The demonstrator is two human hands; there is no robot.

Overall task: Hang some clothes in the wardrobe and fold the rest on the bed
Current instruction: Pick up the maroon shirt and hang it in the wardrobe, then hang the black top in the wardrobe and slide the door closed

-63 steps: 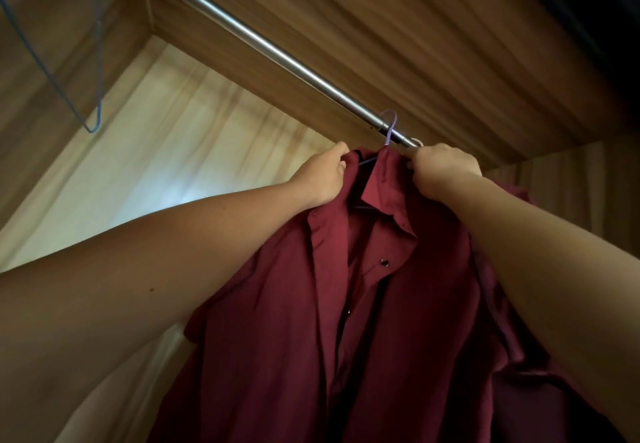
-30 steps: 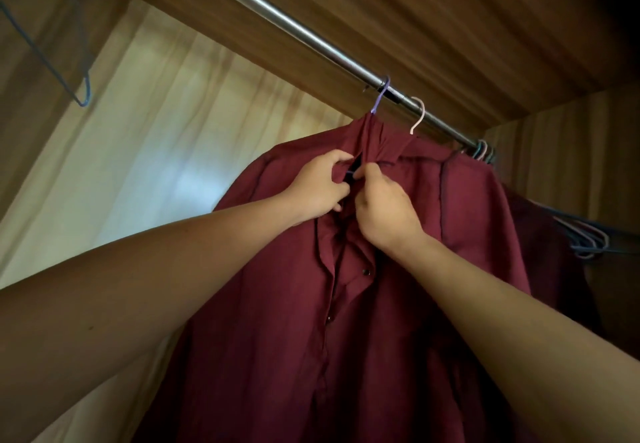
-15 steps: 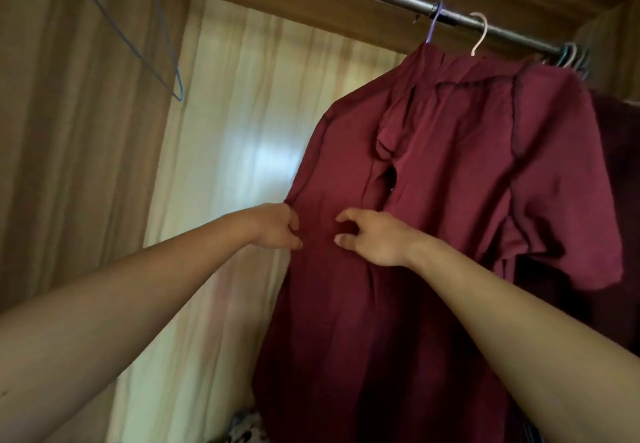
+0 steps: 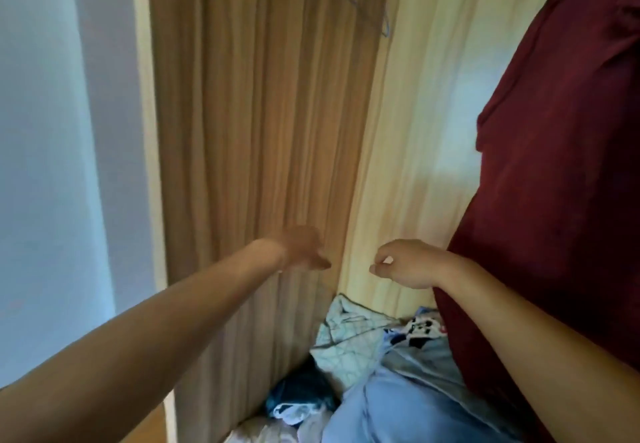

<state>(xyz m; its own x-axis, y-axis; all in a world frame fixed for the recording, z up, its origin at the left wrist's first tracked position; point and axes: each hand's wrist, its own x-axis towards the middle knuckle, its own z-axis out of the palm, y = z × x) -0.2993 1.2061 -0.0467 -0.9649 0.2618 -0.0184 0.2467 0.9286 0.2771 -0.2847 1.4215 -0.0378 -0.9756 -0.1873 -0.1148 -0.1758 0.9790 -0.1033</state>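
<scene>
1. Change since the earlier frame: both hands have come off the maroon shirt [image 4: 554, 200]. The view has swung left and down, so the shirt now fills the right edge.
2. The side panel [image 4: 259, 113] of the wardrobe, brown wood grain, runs top to bottom at centre. The paler back panel [image 4: 415, 113] meets it at the corner. A white wall [image 4: 52, 165] lies left of the wardrobe's front edge.
3. The maroon shirt hangs inside the wardrobe, in front of the back panel. Its top is out of frame.
4. A pile of clothes [image 4: 398, 401] lies on the wardrobe floor below the shirt: light blue fabric, a pale checked cloth [image 4: 346, 331] and a dark teal item [image 4: 301, 390].
5. The right hand [image 4: 405, 264] is just beside the shirt's left edge. Its fingers are loosely curled, thumb near forefinger, holding nothing.
6. The left hand [image 4: 301, 248] is motion-blurred, in front of the side panel. Its fingers look relaxed and hold nothing.
7. A blue wire hanger [image 4: 377, 16] shows faintly near the top corner.
</scene>
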